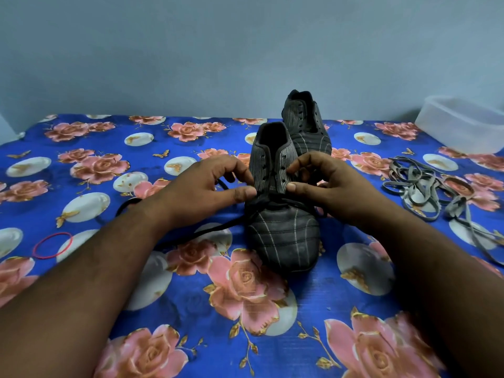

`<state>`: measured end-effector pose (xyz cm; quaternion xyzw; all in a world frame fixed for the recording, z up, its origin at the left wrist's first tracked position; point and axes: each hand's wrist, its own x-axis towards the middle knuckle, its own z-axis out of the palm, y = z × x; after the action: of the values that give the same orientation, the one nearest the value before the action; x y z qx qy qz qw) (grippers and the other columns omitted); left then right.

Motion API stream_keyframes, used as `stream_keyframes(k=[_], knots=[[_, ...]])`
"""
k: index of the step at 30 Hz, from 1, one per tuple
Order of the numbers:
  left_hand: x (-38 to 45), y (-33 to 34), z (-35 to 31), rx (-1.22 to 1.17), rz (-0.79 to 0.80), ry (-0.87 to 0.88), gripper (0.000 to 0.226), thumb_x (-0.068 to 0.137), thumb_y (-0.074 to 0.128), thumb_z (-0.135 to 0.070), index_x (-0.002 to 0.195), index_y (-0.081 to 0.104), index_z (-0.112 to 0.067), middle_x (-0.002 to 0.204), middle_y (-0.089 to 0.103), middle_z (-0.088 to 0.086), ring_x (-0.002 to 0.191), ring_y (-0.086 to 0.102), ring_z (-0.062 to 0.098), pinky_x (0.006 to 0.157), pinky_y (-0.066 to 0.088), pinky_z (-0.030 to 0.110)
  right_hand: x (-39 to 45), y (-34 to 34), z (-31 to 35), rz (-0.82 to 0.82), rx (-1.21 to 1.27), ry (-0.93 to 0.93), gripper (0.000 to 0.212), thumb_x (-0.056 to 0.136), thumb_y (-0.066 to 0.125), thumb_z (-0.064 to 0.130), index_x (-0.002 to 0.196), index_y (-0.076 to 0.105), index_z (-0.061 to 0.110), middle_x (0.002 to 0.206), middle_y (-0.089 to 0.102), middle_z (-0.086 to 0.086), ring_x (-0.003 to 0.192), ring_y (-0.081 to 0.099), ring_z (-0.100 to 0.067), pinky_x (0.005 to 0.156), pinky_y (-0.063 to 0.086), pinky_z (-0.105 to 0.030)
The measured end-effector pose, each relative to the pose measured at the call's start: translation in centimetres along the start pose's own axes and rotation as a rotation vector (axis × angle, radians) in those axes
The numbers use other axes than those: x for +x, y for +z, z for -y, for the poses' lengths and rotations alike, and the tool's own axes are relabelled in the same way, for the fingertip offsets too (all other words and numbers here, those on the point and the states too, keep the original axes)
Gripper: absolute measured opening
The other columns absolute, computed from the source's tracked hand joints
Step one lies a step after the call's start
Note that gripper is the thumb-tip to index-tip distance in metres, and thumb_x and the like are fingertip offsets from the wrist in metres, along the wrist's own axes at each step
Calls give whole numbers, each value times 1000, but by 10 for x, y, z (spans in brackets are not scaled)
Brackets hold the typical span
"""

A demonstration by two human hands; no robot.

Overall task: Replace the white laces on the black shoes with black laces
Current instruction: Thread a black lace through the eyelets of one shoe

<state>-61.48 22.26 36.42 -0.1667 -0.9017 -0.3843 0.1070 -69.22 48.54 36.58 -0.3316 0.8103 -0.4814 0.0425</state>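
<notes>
on a surface covered by a blue floral cloth point(191, 309), two black shoes stand one behind the other, toes toward the camera. the near shoe point(283, 236) sits at the centre of the view; the far shoe point(305, 126) stands just behind it toward 1 o'clock, its eyelets bare.

the left hand point(201, 192) comes in from 8 o'clock, its thumb and curled fingers pinching the black lace point(218, 230) at the left edge of the near shoe's lowest eyelets. the right hand point(332, 186) comes in from 4 o'clock, thumb and fingers curled in a pinch at the right edge of the same eyelet row; it seems to hold the lace there, though the strand itself is hard to make out between the fingertips. the lace crosses the shoe between the two thumbs, and one long end trails over the cloth toward 8 o'clock, passing under the left forearm.

the removed white laces point(425, 186), greyish and tangled, lie in a loose heap at 3 o'clock, well apart from the shoes. a clear plastic container point(461, 124) stands at 2 o'clock near the wall. a red rubber band point(53, 245) lies flat on the cloth at 9 o'clock.
</notes>
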Motion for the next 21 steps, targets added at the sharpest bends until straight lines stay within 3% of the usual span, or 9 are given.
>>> stream_keyframes(k=[4, 8, 12, 16, 19, 21], knots=[[1, 4, -5, 71, 10, 78, 5, 88, 69, -37, 88, 66, -33, 93, 66, -13, 95, 60, 14, 83, 48, 30, 0, 0, 0, 5, 2, -5, 26, 85, 79, 31, 106, 65, 26, 84, 59, -18, 52, 48, -6, 53, 40, -20], [2, -4, 6, 177, 8, 92, 10, 91, 64, -42, 87, 62, -33, 94, 61, -12, 94, 56, 11, 83, 45, 31, 0, 0, -2, -1, 1, -6, 30, 80, 78, 42, 105, 66, 29, 86, 62, -13, 68, 56, -12, 61, 46, -27], [0, -22, 24, 435, -126, -208, 10, 93, 67, -43, 87, 60, -38, 107, 59, -9, 113, 54, 22, 97, 44, 48, 0, 0, -2, -4, -5, -19, 33, 78, 76, 44, 105, 66, 28, 85, 63, -10, 73, 56, -16, 64, 47, -27], [-3, -33, 34, 683, -193, -553, 12, 95, 63, -47, 95, 66, -35, 123, 61, -1, 124, 49, 30, 97, 41, 48, 1, 1, -4, -12, -3, -23, 28, 82, 79, 36, 105, 66, 26, 85, 62, -11, 73, 56, -18, 65, 47, -31], [-3, -34, 32, 797, -196, -630, 16, 96, 61, -47, 101, 70, -34, 126, 60, 2, 125, 48, 32, 96, 37, 48, 1, 1, -7, -15, -9, -19, 27, 82, 80, 38, 104, 66, 30, 87, 63, -7, 74, 56, -21, 67, 50, -38], [-3, -31, 31, 776, -203, -588, 21, 94, 62, -49, 109, 68, -35, 130, 58, 1, 127, 46, 31, 98, 35, 49, 1, 1, -7, -16, -11, -25, 26, 83, 80, 36, 105, 66, 29, 89, 63, -8, 75, 57, -28, 69, 51, -42]])
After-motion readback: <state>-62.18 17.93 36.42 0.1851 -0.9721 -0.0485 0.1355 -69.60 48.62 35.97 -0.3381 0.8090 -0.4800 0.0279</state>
